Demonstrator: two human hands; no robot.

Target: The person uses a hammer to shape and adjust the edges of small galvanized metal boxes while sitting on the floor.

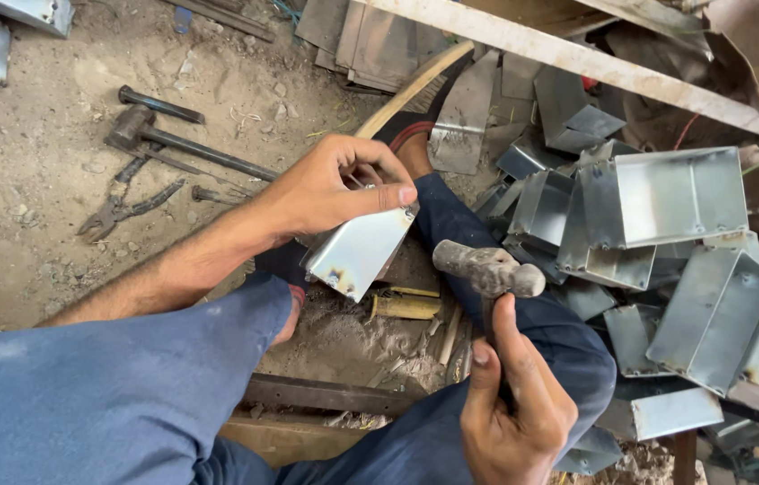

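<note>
While the person sat on the sandy floor [29, 180] with blue-trousered legs drawn up, the left hand [330, 189] pinched a small folded box of shiny sheet metal [357, 251] by its upper edge, thumb laid flat along the outside and fingers curled over the rim. That box hung tilted just above the gap between the knees, one lower corner marked by a dark scorch spot. Close to its right, the right hand [514, 413] was wrapped tightly around the handle of a worn grey-headed hammer [489, 269], whose head stood just beside the box without touching it. A heap of similar folded sheet-metal trays [667, 202] lay piled to the right. On the floor to the left rested a dark heavy hammer with a metal handle [173, 144] and a pair of rusty pliers [123, 208], well apart from both hands.
</note>
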